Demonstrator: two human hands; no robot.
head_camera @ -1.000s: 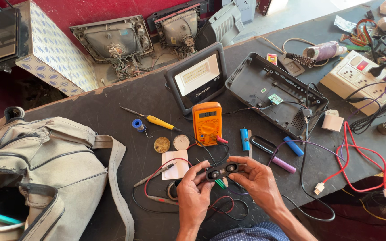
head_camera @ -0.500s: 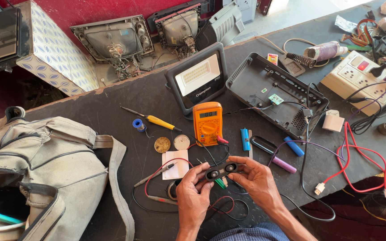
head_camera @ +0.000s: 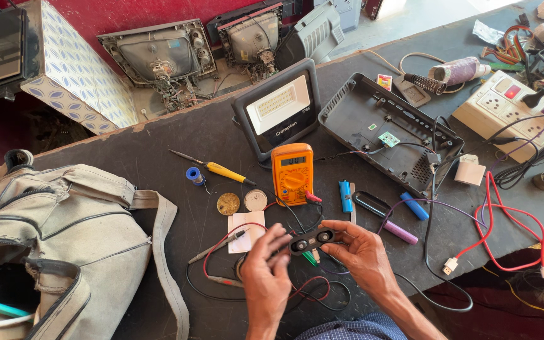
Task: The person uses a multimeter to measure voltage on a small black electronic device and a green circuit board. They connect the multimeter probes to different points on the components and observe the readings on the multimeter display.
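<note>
Here, hands (head_camera: pixel 313 264) pinching black part (head_camera: pixel 311 239) (bag (head_camera: pixel 64 214) open)

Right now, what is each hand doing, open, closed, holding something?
Left hand: closed on one end of the small black part.
Right hand: closed on the part's other end.

left hand (head_camera: pixel 266 280): bare, no glove, no ring in view | right hand (head_camera: pixel 360 252): bare, forearm uncovered | my clothing: blue-and-white checked cloth (head_camera: pixel 347 330) at bottom edge
</note>
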